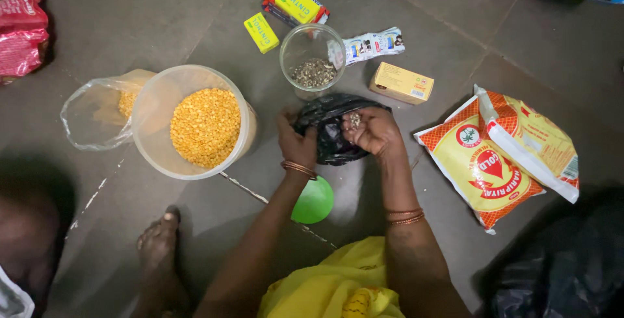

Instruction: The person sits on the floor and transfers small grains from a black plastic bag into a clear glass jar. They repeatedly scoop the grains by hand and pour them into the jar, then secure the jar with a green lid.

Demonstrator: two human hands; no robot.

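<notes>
Both hands, left hand [297,141] and right hand [375,131], grip the black bag [331,137] open on the floor, just below the seed jar [312,60]. Looks mid-emptying; next needs a careful tilt over the jar.

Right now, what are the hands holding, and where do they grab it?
Both the left hand and right hand hold the black plastic bag by its open top edge.

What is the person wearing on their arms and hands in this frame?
Both forearms are bare, with no sleeves or gloves. The left hand has thin copper-coloured bangles at the wrist; the right hand has similar bangles further up its forearm. Yellow clothing shows below.
</notes>
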